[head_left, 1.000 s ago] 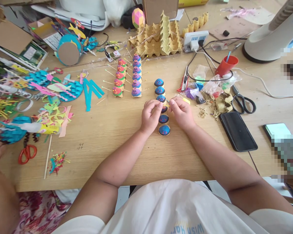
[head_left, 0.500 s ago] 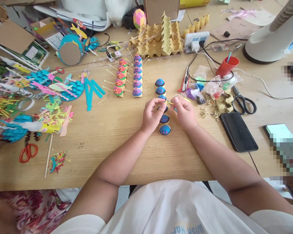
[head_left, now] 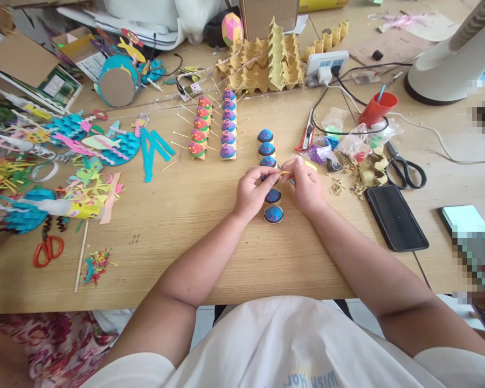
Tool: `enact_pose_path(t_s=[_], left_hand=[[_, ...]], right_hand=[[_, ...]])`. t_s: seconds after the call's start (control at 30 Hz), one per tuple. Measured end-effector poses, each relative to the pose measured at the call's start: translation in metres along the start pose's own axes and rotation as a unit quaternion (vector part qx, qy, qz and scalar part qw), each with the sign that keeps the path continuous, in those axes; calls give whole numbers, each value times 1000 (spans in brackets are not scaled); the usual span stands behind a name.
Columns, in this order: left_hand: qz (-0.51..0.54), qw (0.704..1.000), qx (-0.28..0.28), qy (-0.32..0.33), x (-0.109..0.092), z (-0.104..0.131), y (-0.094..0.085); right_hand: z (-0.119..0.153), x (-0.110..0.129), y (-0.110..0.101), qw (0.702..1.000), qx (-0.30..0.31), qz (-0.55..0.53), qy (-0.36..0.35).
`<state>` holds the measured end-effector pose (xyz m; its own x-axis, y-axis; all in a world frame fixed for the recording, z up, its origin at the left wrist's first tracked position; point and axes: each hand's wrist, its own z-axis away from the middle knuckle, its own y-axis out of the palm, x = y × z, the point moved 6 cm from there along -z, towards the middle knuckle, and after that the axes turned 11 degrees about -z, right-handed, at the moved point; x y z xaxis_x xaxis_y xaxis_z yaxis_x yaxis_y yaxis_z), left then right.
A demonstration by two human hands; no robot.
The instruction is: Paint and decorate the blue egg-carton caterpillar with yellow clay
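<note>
Above a row of blue-topped egg-carton cups (head_left: 274,214), my two hands meet fingertip to fingertip. Between them runs a thin yellow strand (head_left: 284,172), which looks like modelling clay. My left hand (head_left: 254,188) pinches one end of it between thumb and forefinger. The other end is in the pinch of my right hand (head_left: 308,186), where a larger yellow lump (head_left: 310,166) shows behind the thumb. A bit of something blue peeks out below my right fingers. Part of the row is hidden behind my hands. Pink marks dot the blue domes.
To the left stand a red-green cup row (head_left: 199,126) and a purple-blue cup row (head_left: 228,129), both with thin sticks poking out. On the right lie a utility knife (head_left: 307,132), clay bags, black scissors (head_left: 406,168) and a black phone (head_left: 396,218). A co-worker's hand shows far left.
My hands have drawn slightly closer, and less of the yellow strand shows between them. The yellow lump at my right hand is more visible. The whole view has shifted slightly.
</note>
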<state>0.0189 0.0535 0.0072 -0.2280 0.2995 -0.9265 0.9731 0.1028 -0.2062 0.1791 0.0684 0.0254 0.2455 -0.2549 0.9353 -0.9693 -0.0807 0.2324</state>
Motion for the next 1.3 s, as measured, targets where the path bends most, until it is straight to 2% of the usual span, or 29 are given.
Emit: enact_pose_path(t_s=[0.13,0.33,0.53,0.7,0.87,1.1,1.3], left_hand=[[20,999,-24,-9,0,-1,0],[58,996,-63,-19,2,-5,-1],[57,996,-69,-20,3,-5,-3],[77,994,-79,-15,4,-6,-3],[81,994,-69,-5,2,-5,-1],[80,995,-61,-6,-6,-3,-4],[67,997,-25,-5,-1,-2,1]], right_hand=[[1,-2,-3,1000,-20,11,17],[2,-5,-1,1000,-9,-1,15],[1,-4,-2,1000,-5,-15,9],[2,-13,2,999,31,-25,25],[2,-21,2,999,31,-8,26],[0,-9,-1,999,-10,-42,17],[1,-4,1,998,-5,-66,9]])
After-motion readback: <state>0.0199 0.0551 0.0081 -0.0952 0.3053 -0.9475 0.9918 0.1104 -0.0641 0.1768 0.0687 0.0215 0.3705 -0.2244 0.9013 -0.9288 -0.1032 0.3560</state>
